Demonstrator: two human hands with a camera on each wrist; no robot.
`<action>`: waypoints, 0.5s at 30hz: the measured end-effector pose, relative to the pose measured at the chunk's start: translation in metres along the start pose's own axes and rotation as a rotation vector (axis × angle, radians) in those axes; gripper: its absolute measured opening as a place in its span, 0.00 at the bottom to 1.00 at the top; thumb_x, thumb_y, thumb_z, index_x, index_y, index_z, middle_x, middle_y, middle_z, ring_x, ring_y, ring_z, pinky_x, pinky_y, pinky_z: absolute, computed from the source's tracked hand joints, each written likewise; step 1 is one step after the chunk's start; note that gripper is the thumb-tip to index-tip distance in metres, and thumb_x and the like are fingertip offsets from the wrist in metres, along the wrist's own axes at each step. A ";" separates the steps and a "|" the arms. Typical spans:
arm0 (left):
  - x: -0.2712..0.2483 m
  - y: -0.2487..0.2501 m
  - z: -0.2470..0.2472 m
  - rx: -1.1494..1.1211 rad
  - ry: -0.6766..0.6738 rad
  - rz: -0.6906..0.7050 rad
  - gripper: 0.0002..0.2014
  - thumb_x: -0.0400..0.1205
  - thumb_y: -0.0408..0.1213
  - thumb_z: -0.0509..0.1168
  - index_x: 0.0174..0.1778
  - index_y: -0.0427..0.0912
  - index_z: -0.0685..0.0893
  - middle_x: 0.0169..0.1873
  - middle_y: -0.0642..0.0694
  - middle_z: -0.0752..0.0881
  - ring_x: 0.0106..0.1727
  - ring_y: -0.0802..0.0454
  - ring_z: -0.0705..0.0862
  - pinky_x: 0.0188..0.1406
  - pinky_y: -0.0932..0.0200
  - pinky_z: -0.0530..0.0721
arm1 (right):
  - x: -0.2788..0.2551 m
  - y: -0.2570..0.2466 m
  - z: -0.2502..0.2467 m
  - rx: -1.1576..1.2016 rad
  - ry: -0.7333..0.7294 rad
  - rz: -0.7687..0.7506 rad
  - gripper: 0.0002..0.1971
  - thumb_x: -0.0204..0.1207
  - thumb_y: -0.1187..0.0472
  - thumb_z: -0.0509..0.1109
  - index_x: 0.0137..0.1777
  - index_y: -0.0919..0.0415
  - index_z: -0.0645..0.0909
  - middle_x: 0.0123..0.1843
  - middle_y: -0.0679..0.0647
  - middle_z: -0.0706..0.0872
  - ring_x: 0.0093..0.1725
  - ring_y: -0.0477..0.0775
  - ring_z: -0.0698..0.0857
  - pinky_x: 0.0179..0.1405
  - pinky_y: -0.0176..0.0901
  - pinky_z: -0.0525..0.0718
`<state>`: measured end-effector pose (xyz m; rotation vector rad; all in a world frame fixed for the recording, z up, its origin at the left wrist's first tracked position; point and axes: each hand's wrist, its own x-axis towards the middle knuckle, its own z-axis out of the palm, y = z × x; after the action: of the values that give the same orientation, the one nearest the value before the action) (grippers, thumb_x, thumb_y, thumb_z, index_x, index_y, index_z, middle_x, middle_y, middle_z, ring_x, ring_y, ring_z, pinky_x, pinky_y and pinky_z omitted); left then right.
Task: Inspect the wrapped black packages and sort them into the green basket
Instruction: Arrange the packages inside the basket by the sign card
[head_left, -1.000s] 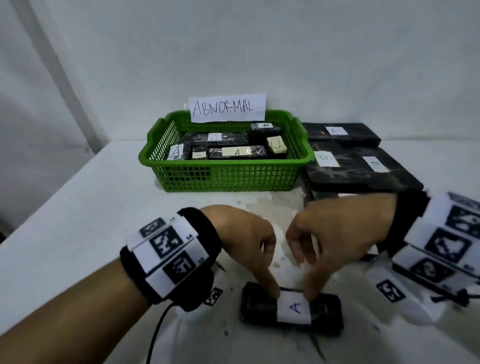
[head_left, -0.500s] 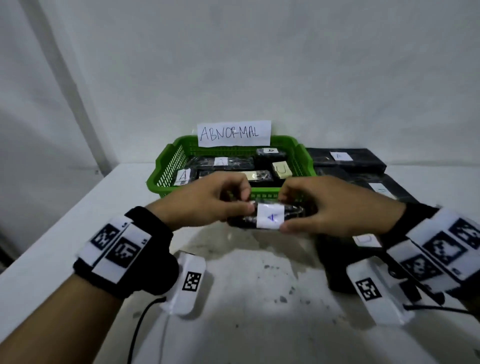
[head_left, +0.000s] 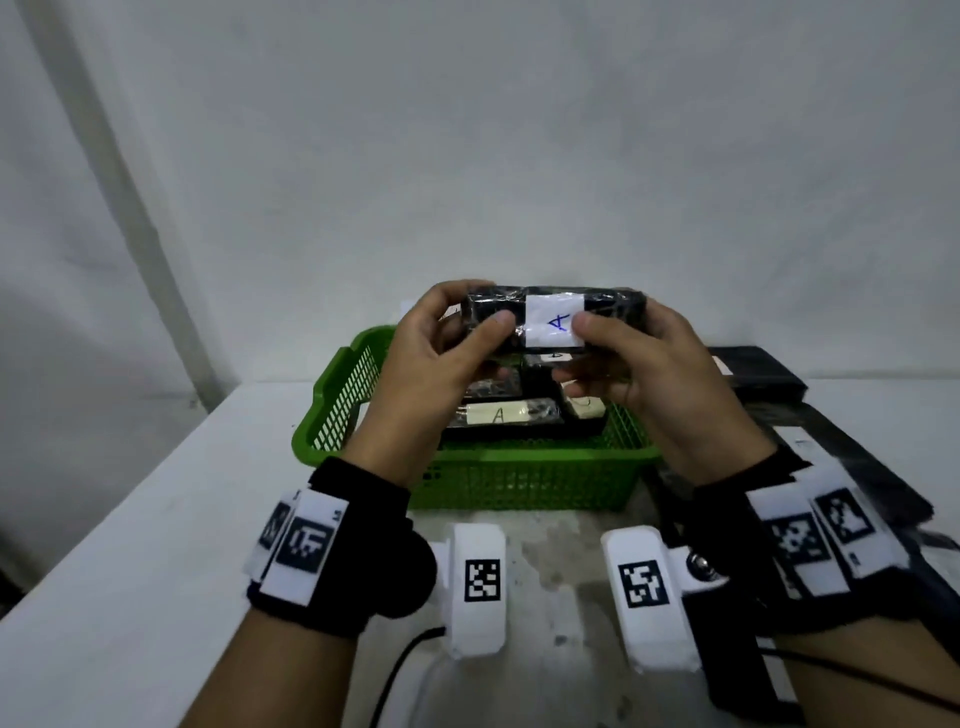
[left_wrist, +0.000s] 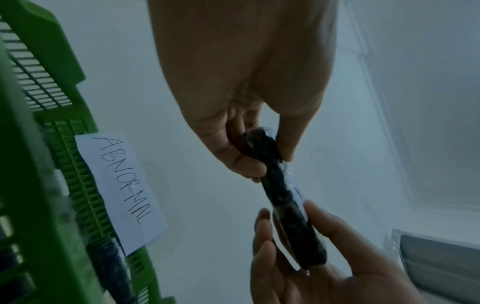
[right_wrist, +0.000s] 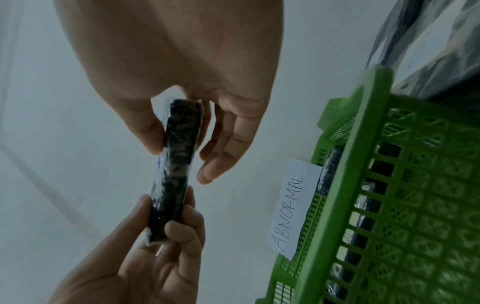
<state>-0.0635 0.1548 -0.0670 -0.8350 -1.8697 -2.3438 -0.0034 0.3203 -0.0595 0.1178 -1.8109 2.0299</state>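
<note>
1. White table (head_left: 156, 519) runs under a pale wall; I see dark stains on it at 6 o'clock, between my wrists.
2. Stacked black slabs (head_left: 763, 371) lie at 3 o'clock, just beside the basket.
3. Green basket (head_left: 519, 467) sits dead centre with several labelled packages inside and an "ABNORMAL" sign (left_wrist: 122, 191) on its far rim.
4. My left hand (head_left: 431, 364) and right hand (head_left: 639, 364) hold the package (head_left: 556, 317) up in the air over the basket, label "A" facing me. Each hand pinches one end, thumb in front, fingers curled behind.
5. I judge this the inspection step. Next I would lower it into the basket, which calls for a free gap among the packages.
6. Open room lies at 9 o'clock; the near rim and the slabs crowd the right.
</note>
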 end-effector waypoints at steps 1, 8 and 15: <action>0.003 -0.001 0.000 0.009 0.010 0.021 0.12 0.83 0.30 0.68 0.62 0.38 0.81 0.43 0.49 0.91 0.43 0.56 0.89 0.38 0.61 0.85 | 0.002 0.000 0.000 -0.004 -0.012 -0.008 0.01 0.81 0.66 0.71 0.50 0.62 0.82 0.41 0.57 0.88 0.32 0.54 0.90 0.34 0.43 0.90; 0.011 -0.013 -0.001 0.132 0.033 0.082 0.09 0.82 0.30 0.70 0.57 0.40 0.81 0.39 0.50 0.89 0.32 0.59 0.83 0.30 0.63 0.81 | 0.014 0.008 -0.004 -0.132 0.013 -0.087 0.04 0.76 0.68 0.77 0.46 0.62 0.85 0.38 0.56 0.90 0.32 0.57 0.91 0.33 0.43 0.88; 0.006 -0.012 0.004 0.235 -0.030 0.112 0.09 0.83 0.29 0.69 0.53 0.46 0.80 0.41 0.48 0.87 0.35 0.58 0.84 0.31 0.62 0.82 | 0.008 0.009 -0.011 -0.309 0.083 -0.204 0.06 0.74 0.66 0.80 0.45 0.62 0.85 0.32 0.53 0.89 0.25 0.52 0.86 0.26 0.45 0.83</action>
<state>-0.0707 0.1635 -0.0745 -0.9244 -2.0024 -2.0093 -0.0119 0.3326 -0.0673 0.1202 -1.9479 1.5758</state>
